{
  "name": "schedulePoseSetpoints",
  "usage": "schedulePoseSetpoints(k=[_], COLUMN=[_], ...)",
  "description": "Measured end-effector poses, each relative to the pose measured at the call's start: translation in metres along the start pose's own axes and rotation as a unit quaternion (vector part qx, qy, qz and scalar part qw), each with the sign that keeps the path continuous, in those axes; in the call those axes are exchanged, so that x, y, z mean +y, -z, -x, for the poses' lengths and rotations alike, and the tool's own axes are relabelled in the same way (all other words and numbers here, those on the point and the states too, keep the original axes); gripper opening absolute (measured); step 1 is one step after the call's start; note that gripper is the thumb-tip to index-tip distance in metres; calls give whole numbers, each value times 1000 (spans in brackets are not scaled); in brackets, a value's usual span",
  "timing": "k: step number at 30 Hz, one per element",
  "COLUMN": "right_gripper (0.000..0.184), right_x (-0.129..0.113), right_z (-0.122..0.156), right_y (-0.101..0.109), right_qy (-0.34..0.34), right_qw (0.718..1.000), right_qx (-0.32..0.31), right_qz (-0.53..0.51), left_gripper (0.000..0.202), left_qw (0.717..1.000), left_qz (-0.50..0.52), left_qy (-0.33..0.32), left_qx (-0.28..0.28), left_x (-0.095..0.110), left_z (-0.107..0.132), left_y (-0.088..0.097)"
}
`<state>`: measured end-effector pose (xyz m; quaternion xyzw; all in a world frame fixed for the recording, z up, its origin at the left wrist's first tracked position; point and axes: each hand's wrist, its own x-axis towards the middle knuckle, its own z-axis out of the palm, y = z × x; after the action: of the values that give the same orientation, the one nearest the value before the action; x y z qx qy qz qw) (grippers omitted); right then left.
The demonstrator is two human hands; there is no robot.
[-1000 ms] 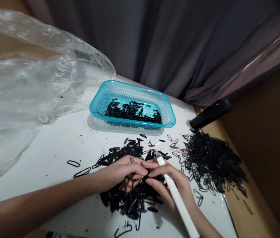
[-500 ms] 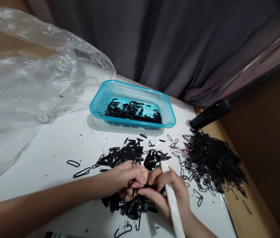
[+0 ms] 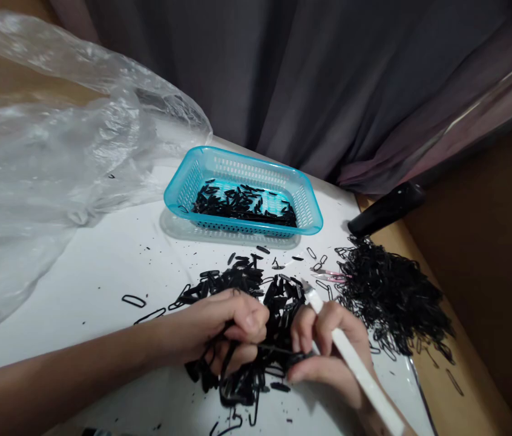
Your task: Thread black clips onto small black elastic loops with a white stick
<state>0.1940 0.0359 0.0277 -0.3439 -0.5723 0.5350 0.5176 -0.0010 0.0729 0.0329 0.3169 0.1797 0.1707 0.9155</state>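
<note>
My left hand [image 3: 224, 324] is closed in a pinch on a strip of black plastic pieces over the near pile of black pieces [image 3: 247, 290] on the white table [image 3: 101, 272]. My right hand [image 3: 328, 345] is closed around a white-handled knife [image 3: 356, 369], whose blade tip points up and left toward the pile. Its fingertips also touch the thin black strip stretched between both hands. A turquoise basket [image 3: 242, 194] with black pieces in it stands behind the pile.
A tangled heap of black trimmings [image 3: 387, 290] lies at the right, by a black handle-like object [image 3: 385, 209]. Pink-tinted tweezers [image 3: 328, 277] lie between the heaps. A large clear plastic bag [image 3: 47, 151] covers the left. A dark curtain hangs behind.
My hands have drawn apart, the right moving right and tilting the knife handle lower right. A thin black strip now stretches between them.
</note>
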Motion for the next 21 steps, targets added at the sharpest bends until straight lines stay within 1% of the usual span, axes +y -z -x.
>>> schedulePoseSetpoints(k=[2, 4, 6, 8, 10, 13, 14, 17, 21], right_gripper=[41, 37, 33, 28, 25, 21, 20, 17, 13], right_x=[-4, -6, -7, -8, -8, -10, -11, -13, -15], right_z=[-2, -2, -1, 0, -1, -3, -4, -6, -6], right_y=[6, 7, 6, 5, 4, 5, 5, 5, 7], right_qy=[9, 4, -19, -37, -52, -68, -76, -115, -161], right_qw=[1000, 999, 999, 999, 997, 996, 995, 990, 985], right_qx=[-16, -28, -24, -8, -12, -6, 3, 25, 33], right_qz=[11, 20, 7, -29, -50, -54, -59, -78, -48], left_gripper=[28, 28, 29, 30, 32, 39, 41, 45, 46], left_qw=[999, 999, 998, 989, 960, 905, 889, 852, 819], left_qz=[23, 17, -34, -126, -240, -349, -370, -405, -427], left_qy=[-33, -29, -19, -22, -66, -172, -205, -276, -331], left_qx=[4, 17, 40, 78, 126, 170, 177, 184, 195], left_x=[4, 6, 5, 2, -1, -6, -7, -9, -10], left_z=[2, 3, 4, 4, 4, 3, 2, 0, 0], left_y=[0, -1, -2, -4, -5, -5, -5, -5, -6])
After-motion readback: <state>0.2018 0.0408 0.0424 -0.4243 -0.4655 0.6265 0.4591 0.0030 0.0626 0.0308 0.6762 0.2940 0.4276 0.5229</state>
